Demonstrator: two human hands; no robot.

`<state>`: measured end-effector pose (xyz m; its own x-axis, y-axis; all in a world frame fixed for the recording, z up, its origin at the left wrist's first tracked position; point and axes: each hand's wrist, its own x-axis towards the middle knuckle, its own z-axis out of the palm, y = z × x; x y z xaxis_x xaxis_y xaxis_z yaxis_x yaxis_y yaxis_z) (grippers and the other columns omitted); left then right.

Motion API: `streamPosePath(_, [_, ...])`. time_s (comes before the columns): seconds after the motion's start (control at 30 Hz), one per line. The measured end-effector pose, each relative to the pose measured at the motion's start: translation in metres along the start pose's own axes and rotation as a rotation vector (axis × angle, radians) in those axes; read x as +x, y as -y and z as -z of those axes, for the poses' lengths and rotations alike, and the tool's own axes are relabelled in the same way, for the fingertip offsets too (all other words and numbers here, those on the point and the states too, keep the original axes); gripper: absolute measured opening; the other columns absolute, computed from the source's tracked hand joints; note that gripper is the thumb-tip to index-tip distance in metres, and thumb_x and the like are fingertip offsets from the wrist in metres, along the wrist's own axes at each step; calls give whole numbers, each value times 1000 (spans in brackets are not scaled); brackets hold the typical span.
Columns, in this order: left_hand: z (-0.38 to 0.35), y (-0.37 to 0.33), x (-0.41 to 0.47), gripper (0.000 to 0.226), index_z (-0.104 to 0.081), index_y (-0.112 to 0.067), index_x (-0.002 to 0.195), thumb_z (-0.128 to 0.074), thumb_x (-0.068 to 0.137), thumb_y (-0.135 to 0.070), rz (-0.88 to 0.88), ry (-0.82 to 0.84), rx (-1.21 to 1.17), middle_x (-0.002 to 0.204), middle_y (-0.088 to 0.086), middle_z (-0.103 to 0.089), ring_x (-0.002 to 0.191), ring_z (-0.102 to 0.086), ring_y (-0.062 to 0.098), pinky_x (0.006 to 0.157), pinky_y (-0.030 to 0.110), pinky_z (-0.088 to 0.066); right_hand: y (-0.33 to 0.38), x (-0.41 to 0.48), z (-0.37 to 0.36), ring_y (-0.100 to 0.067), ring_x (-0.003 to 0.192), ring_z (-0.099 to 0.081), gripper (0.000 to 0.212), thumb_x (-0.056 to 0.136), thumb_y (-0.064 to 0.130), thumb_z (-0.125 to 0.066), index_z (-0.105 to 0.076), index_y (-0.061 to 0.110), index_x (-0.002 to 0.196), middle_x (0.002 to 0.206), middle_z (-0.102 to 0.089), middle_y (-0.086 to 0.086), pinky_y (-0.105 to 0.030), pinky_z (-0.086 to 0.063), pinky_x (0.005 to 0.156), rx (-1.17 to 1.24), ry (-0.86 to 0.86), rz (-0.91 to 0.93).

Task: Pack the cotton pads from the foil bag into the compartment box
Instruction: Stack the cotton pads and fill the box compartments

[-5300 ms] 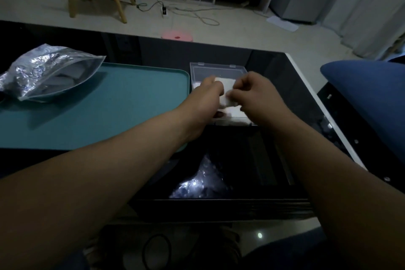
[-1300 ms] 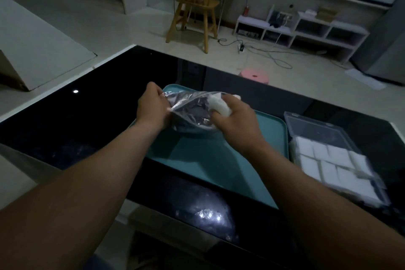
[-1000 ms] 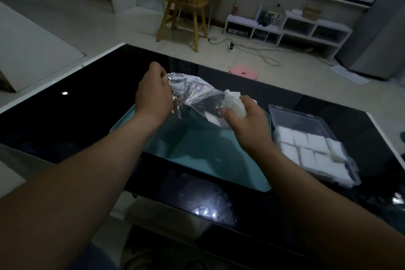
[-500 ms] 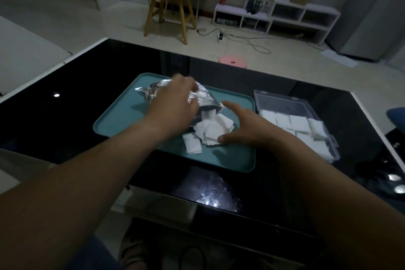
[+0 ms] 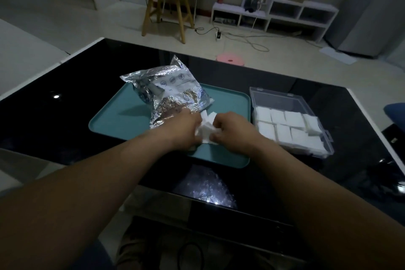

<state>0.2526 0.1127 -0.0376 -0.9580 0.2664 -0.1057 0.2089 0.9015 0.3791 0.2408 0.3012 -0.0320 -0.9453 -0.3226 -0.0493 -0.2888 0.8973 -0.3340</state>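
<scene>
The crinkled foil bag [image 5: 171, 92] lies on the teal tray [image 5: 122, 116], its mouth toward me. A loose heap of white cotton pads [image 5: 207, 126] sits on the tray just in front of the bag. My left hand [image 5: 186, 131] and my right hand [image 5: 232, 131] close in on the heap from either side, fingers curled around the pads. Right of the tray stands the clear compartment box [image 5: 285, 103], lid open, with rows of white pads [image 5: 287, 129] in its compartments.
The tray and box rest on a glossy black table [image 5: 65, 94] with a white edge. Beyond it are a wooden chair [image 5: 166, 0], a pink stool [image 5: 230, 60], floor cables and a low white shelf [image 5: 271, 13]. A blue cushion shows at the right edge.
The bag, held up by both hands a second ago, now lies on the tray. Pads spilled onto the tray, and both hands have come together around the heap.
</scene>
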Motion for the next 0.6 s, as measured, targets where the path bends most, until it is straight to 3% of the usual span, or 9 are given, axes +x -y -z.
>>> streamPosePath(0.07, [4,2,-2,63,-51,-21,138,-78,84,-38,-2,-44,-50,131,9,-47,113,-58,29,92,37,-49,0,-6,9,-23,83,-57,23,86,33,-78,-60,19,88,86,-59,1,-33,-35,60,82,11,-29])
streamPosePath(0.13, [11,-2,-6,54,-53,-22,135,-74,88,-36,-9,-187,-121,126,6,-51,109,-59,26,89,37,-49,1,-13,24,-22,78,-59,27,87,34,-80,-61,14,90,84,-63,-1,-32,-39,62,201,-28,-80])
streamPosePath(0.2, [18,-13,-13,44,-55,-23,130,-68,92,-40,41,-303,-391,119,-1,-58,102,-62,20,82,35,-50,6,-23,36,-22,74,-61,29,88,35,-79,-60,13,88,82,-66,-4,-33,-41,61,303,-127,-119])
streamPosePath(0.27, [21,-33,-21,51,-50,-31,136,-67,93,-51,115,-146,-902,119,-3,-63,97,-66,18,81,38,-59,17,-30,42,-16,68,-57,29,89,37,-76,-60,13,86,77,-65,0,-32,-38,56,337,-254,-107])
streamPosePath(0.33, [16,-50,-25,50,-46,-34,138,-65,95,-50,147,7,-1238,119,5,-68,95,-69,22,84,43,-62,32,-33,43,-13,68,-56,20,87,31,-74,-60,17,84,77,-63,4,-30,-37,57,313,-282,-45])
streamPosePath(0.43, [20,-54,-24,27,-49,-21,127,-56,103,-31,194,-85,-1453,111,7,-73,83,-70,18,68,36,-60,49,-32,40,-8,81,-67,13,89,22,-74,-65,23,97,89,-70,7,-28,-52,70,509,-135,52])
streamPosePath(0.5, [27,-44,-23,16,-49,-24,119,-49,103,-21,259,-120,-1523,98,9,-66,68,-63,18,60,31,-55,42,-26,41,-7,92,-70,22,93,26,-74,-67,23,113,101,-73,8,-30,-58,83,651,-145,-15])
streamPosePath(0.6, [33,-21,-28,33,-47,-30,123,-46,96,-11,336,-83,-1563,95,10,-52,61,-51,19,52,27,-48,25,-14,42,-16,92,-70,11,97,25,-66,-68,22,108,102,-73,3,-38,-58,84,542,-248,-179])
